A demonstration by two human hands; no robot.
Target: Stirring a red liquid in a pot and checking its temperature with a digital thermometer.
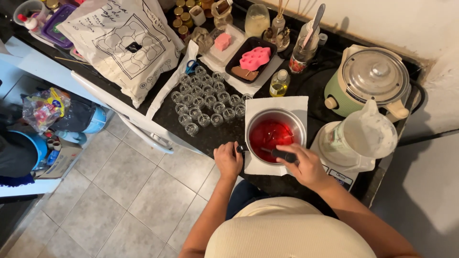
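Observation:
A metal pot (pixel 300 125) holding red liquid (pixel 270 134) stands on a white paper sheet (pixel 277 104) on the dark counter. My left hand (pixel 228 159) grips the pot's short black handle at its left side. My right hand (pixel 304 165) is closed on the dark handle of a stirring tool (pixel 283 154) whose end dips into the red liquid. Both hands are at the counter's near edge.
Several small empty glass jars (pixel 205 98) cluster left of the pot. A large white bag (pixel 125 43) lies at far left. Behind are a black tray with a pink mould (pixel 254 58), a small oil bottle (pixel 279 83), a green cooker (pixel 370 81) and a bagged container on a scale (pixel 358 138).

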